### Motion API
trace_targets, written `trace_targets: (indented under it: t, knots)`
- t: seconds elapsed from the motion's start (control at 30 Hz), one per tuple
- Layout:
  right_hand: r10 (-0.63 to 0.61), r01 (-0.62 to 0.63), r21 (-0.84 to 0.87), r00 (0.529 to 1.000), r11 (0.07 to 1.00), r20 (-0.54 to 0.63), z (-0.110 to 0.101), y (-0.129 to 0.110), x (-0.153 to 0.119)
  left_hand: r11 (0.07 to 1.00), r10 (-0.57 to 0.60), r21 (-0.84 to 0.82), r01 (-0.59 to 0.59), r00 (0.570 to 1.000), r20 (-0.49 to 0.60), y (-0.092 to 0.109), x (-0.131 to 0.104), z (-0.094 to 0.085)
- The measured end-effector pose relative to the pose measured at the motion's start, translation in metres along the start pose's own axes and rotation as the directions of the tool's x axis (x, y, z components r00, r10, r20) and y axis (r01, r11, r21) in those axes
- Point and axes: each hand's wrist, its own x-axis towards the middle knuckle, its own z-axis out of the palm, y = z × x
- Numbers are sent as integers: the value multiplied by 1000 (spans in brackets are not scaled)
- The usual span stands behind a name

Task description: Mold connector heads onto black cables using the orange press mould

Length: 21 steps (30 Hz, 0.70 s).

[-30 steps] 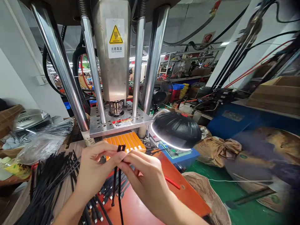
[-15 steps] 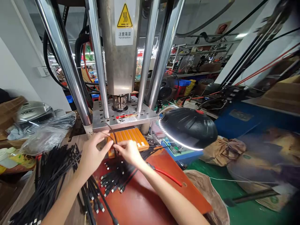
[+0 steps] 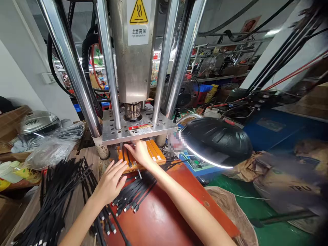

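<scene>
- Black cable (image 3: 129,159): you have it lying in a left-hand groove of the orange fixture (image 3: 151,147), with a second dark length just beside it.
- Handling, as judged: light, limp along its run, stiffer at the ends; the jacket is unlikely to slip or break. Take hold close behind an end, leaving the tip free.
- Right hand (image 3: 140,152): yours is over the middle of the fixture, thumb reaching toward the cable. Finger ends are partly hidden; whether they pinch it, or how far they are apart, cannot be told.
- Left hand (image 3: 112,180): yours is at the fixture's near left corner, palm down, fingers loosely spread, thumb well apart, nothing seen in its grasp. Contact with the fixture cannot be confirmed.
- Perforated metal plate (image 3: 164,127): directly above the fixture's rear part, below the press head (image 3: 135,68), which bears a high-temperature label (image 3: 138,31).
- Plug-ended cables (image 3: 129,196): fanned out in front of the fixture.
- Large cable heap (image 3: 51,198): left of the fixture.
- Black-shaded lamp (image 3: 217,138): right of the fixture, lit.
</scene>
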Motion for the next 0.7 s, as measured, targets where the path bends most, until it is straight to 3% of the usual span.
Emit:
trace_targets:
  t: [0.07,0.17,0.23,0.3,0.47,0.7]
  knots:
    - [-107,110,-41,992,993,65,-8,-4,-30,999,-29,16,28,999,26,3,-3,-1]
    - [-284,325,-191,935,926,213,-18,-9,-74,996,-85,35,83,994,66,11,-5,-4]
    - [-312,387,-303,912,871,267,-23,-10,-91,990,-103,100,96,993,64,18,-4,-6]
    - [-271,370,-370,917,852,294,-26,-10,-94,978,-120,177,110,992,46,24,0,-9]
    - [-123,307,-491,920,816,372,-20,-10,-58,940,-237,258,226,971,14,21,30,-11]
    - [46,209,-582,919,786,392,6,-5,10,863,-436,303,405,899,41,-24,86,-1]
